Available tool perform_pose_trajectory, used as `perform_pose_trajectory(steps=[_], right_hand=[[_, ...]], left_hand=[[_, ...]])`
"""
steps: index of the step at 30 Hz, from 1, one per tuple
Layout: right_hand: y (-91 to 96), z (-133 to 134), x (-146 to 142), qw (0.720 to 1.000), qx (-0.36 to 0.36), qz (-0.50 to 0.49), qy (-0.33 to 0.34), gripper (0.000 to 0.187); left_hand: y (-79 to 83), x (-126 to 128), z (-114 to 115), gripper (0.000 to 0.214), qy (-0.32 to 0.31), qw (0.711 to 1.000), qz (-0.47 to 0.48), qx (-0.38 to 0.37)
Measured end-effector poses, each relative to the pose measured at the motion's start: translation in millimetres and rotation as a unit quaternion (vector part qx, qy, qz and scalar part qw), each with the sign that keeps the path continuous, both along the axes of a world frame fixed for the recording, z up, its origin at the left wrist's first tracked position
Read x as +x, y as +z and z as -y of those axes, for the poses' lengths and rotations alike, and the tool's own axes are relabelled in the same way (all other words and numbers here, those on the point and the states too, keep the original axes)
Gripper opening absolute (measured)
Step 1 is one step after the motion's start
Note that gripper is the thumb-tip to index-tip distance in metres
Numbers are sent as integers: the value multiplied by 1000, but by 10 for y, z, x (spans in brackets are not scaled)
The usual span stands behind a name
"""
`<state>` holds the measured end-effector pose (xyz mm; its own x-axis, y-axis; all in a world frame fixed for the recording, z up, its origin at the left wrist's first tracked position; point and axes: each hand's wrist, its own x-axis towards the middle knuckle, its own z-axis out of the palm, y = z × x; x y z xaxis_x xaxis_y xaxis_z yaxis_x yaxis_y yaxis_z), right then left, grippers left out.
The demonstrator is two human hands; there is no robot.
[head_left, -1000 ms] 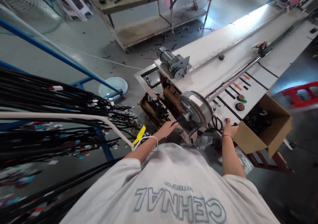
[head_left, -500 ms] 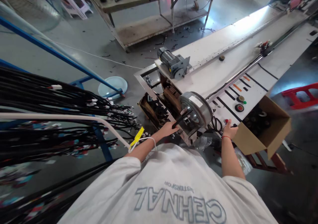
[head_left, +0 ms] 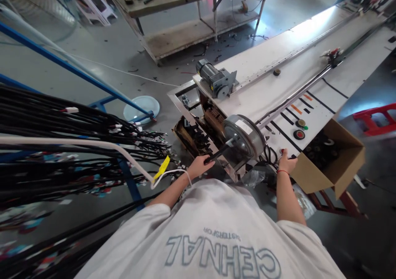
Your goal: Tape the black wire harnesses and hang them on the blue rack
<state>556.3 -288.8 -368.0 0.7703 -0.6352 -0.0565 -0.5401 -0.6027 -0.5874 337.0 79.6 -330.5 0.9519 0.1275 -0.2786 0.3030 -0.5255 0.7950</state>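
**Both hands at the machine end**

Far left: rack of black cables [head_left: 62,130] lying in rows, white and coloured plugs at their ends. A white bar [head_left: 77,144] runs across them, yellow tag [head_left: 163,167] at its bend. A white cord [head_left: 173,172] loops from there to my left wrist.

On the floor beyond the rack: pale round lid [head_left: 141,108], partly under a blue frame [head_left: 68,66].

My left hand [head_left: 199,165] is closed round a black cable [head_left: 216,153]. The cable slants up and right from my fist to the big grey wheel [head_left: 244,134] at the near end of the counter [head_left: 278,85]. Left of the wheel, an open housing [head_left: 194,137] shows dark parts inside; detail too small to make out.

Behind the wheel, a grey motor [head_left: 215,79] sits on the counter's near corner.

My right hand [head_left: 286,161] rests on the counter's front edge, fingers curled, thumb by a small red button [head_left: 281,151]. Whether it presses I cannot tell. Red band on that wrist. Black wires bunch between wheel and hand.

Just past it on the panel: a black-ringed red button [head_left: 298,134] and a green one [head_left: 304,126], orange and black marks above.

Right of my hand, touching the counter's side: open cardboard box [head_left: 337,163] with dark parts inside.

Far right: red stool [head_left: 375,118] on the floor.
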Motion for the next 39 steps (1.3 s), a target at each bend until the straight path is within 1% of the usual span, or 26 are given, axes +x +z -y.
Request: perform_pose_trajectory(steps=[2, 4, 7, 9, 12, 17, 19, 21, 23, 25, 27, 29, 32, 35, 37, 39], right_hand=[[14, -6, -1, 1000, 1, -3, 1, 71], [30, -14, -1, 1000, 2, -13, 2, 73], [44, -22, 0, 1000, 6, -22, -2, 72], [42, -23, -1, 1000, 7, -17, -5, 71], [31, -18, -3, 1000, 8, -10, -5, 71], [31, -20, -7, 1000, 3, -21, -7, 71], [44, -26, -9, 1000, 0, -16, -8, 70], [57, -30, -10, 1000, 2, -14, -5, 70], [67, -28, -9, 1000, 7, -16, 0, 70], [71, -23, -7, 1000, 10, -17, 1, 70], [74, -21, -6, 1000, 10, -15, 1, 71], [82, -23, -7, 1000, 11, -16, 1, 72], [102, -35, -13, 1000, 12, -19, 1, 72], [120, -44, -16, 1000, 15, -18, 3, 72], [125, -46, -16, 1000, 19, -14, 4, 71], [127, -47, -14, 1000, 24, -8, 4, 70]], left_hand=[[47, 75, 95, 31, 25, 1000, 7, -3], [65, 183, 179, 29, 36, 999, 10, -1], [68, 337, 269, 25, 32, 999, 8, -2], [57, 397, 306, 24, 29, 1000, 9, -1], [19, 418, 345, 24, 28, 1000, 10, -3], [-53, 406, 357, 23, 46, 999, -5, -23], [-93, 404, 319, 25, 35, 999, -5, -19], [-164, 391, 243, 25, -2, 1000, -23, -6], [-269, 356, 132, 22, -63, 995, -75, 21], [-385, 298, 0, 16, -106, 983, -140, 61], [-479, 213, -132, 10, -107, 973, -180, 94], [-521, 95, -248, 12, -89, 973, -180, 111], [-481, -147, -362, 27, -48, 988, -119, 90], [-355, -376, -381, 40, 16, 998, -44, 34], [-251, -444, -345, 42, 42, 999, -20, 19], [-145, -416, -288, 41, 43, 999, -9, 17]])
